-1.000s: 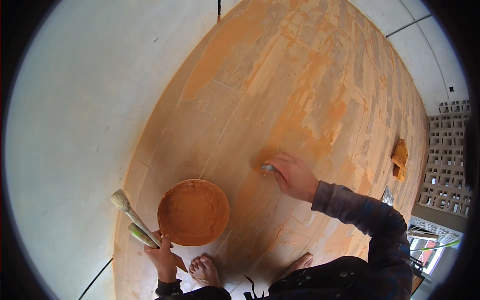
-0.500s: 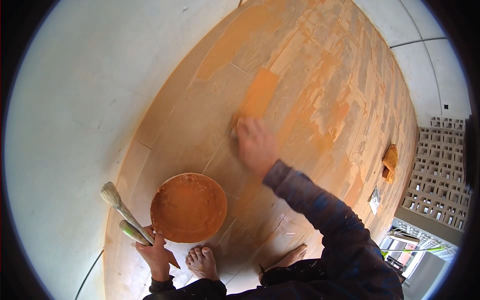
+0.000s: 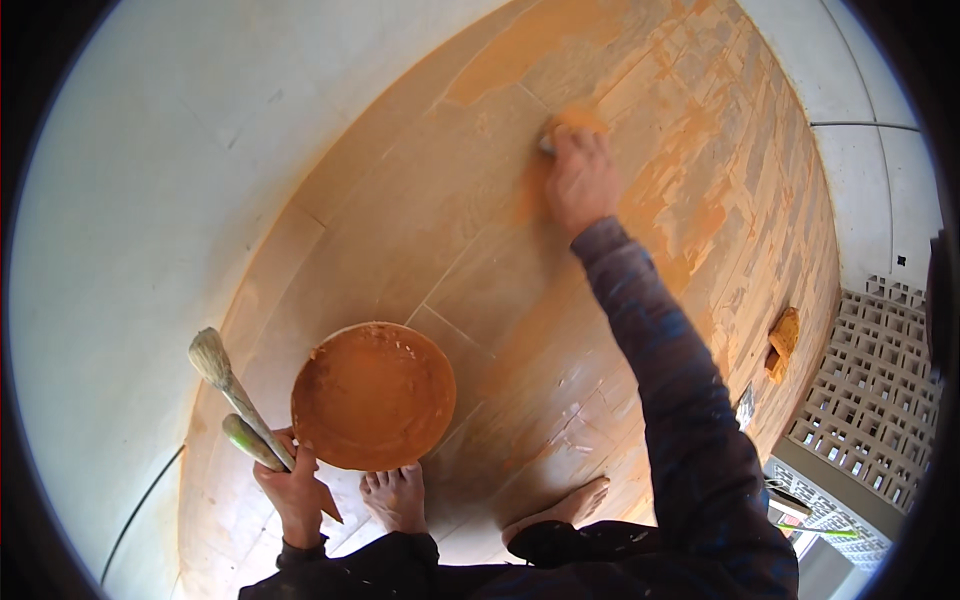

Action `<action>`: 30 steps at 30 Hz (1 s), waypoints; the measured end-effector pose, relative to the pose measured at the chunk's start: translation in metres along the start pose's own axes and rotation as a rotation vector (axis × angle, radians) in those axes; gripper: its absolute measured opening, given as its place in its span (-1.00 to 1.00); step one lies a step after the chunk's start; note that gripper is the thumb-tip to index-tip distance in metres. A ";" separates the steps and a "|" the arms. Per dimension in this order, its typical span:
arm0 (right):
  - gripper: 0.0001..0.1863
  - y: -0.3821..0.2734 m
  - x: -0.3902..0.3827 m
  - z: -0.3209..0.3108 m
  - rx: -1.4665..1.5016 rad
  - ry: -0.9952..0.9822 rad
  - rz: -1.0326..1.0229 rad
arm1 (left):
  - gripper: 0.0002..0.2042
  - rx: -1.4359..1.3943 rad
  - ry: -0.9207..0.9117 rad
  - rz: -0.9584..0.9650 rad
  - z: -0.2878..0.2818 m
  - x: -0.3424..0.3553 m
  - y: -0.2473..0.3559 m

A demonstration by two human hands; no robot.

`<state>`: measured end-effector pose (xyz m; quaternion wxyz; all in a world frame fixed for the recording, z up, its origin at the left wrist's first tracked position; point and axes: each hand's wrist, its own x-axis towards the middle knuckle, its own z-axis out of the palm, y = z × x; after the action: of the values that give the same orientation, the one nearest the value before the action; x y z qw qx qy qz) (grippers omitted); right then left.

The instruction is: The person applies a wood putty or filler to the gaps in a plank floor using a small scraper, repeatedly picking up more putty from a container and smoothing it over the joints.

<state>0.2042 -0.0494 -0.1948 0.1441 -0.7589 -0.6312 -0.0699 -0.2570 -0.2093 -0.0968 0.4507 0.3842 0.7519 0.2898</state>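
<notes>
**Orange-coated floor and what is laid on it**

A tiled floor [image 3: 480,270] is seen, covered unevenly with orange paste; thicker patches are found toward the far and right side, while a pale uncoated strip is left along the left edge. A round basin [image 3: 374,396] filled with orange paste is placed on it near the bare feet [image 3: 398,497]. An orange sponge-like block [image 3: 782,342] is laid well apart, near the right edge.
</notes>
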 end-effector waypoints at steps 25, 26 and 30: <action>-0.74 0.112 0.081 0.043 -0.093 -0.036 0.203 | -0.84 -0.111 0.039 -0.115 0.000 0.002 -0.041; -0.75 0.102 0.062 0.041 -0.040 -0.027 0.116 | -0.84 -0.100 0.026 -0.122 0.000 0.000 -0.037; -0.80 -0.016 -0.010 0.016 0.145 -0.124 -0.092 | -0.84 -0.068 -0.006 -0.175 -0.004 -0.006 -0.027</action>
<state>0.1850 -0.0513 -0.2111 0.1559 -0.7197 -0.6764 0.0164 -0.2676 -0.2294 -0.1132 0.4892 0.3023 0.7711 0.2733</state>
